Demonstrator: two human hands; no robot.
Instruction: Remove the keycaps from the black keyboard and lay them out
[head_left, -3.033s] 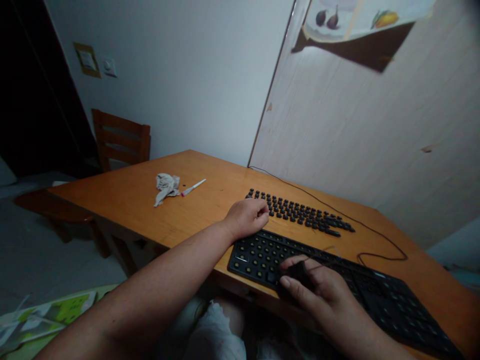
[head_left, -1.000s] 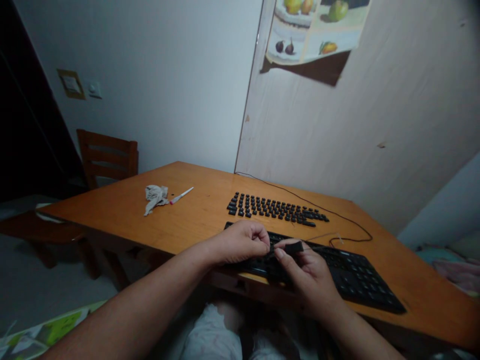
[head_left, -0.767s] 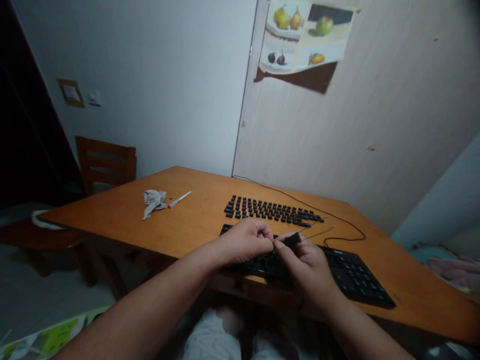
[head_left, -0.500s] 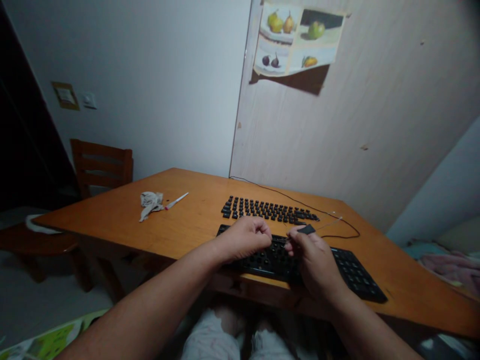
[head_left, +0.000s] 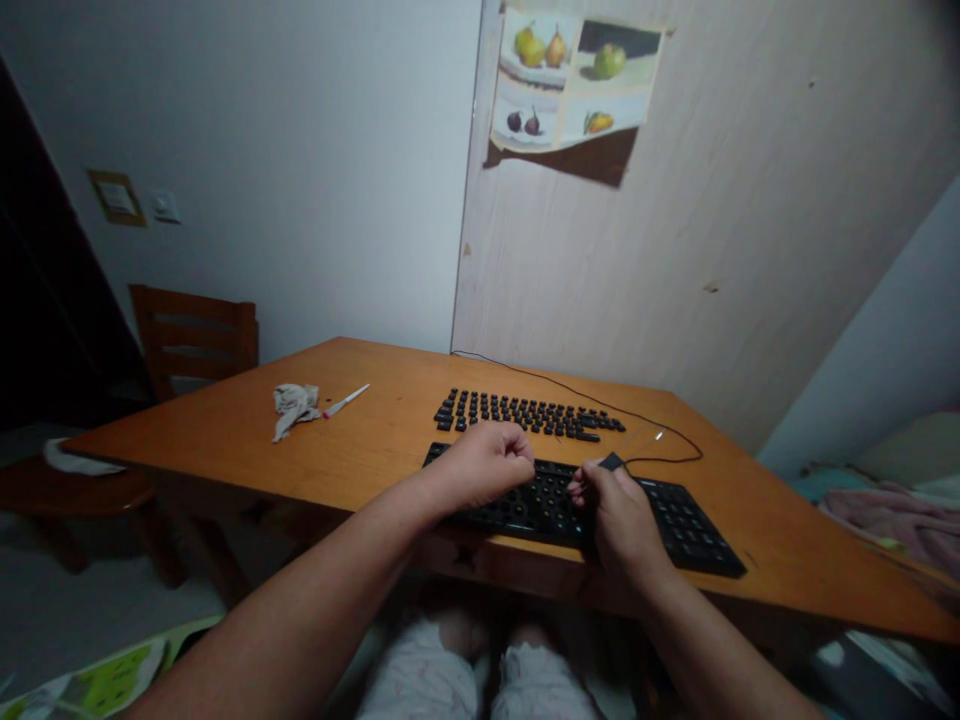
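A black keyboard [head_left: 517, 515] lies along the table's near edge. Its main section shows bare key sockets, while the number pad at its right end still bears keys. Above the left half of the keyboard my left hand [head_left: 487, 465] is closed, fingers curled inward; whatever they may hold is hidden. My right hand [head_left: 626, 520] pinches a small black piece [head_left: 611, 461] that pokes out above the thumb side; its kind is unclear. Both hands are close together over the bare sockets. Loose black keycaps [head_left: 525, 412] stand in rows just behind the keyboard.
A thin black cable [head_left: 675, 435] runs over the table's back and right. To the left lie a crumpled greyish cloth [head_left: 295, 405] and a slim white tool [head_left: 349, 400] with a red end. A wooden chair [head_left: 195, 335] stands beyond the table's left side.
The camera view has shifted slightly, so the scene sits a little further left. My right hand has turned a little, and less of the black piece shows. My left hand stays closed.
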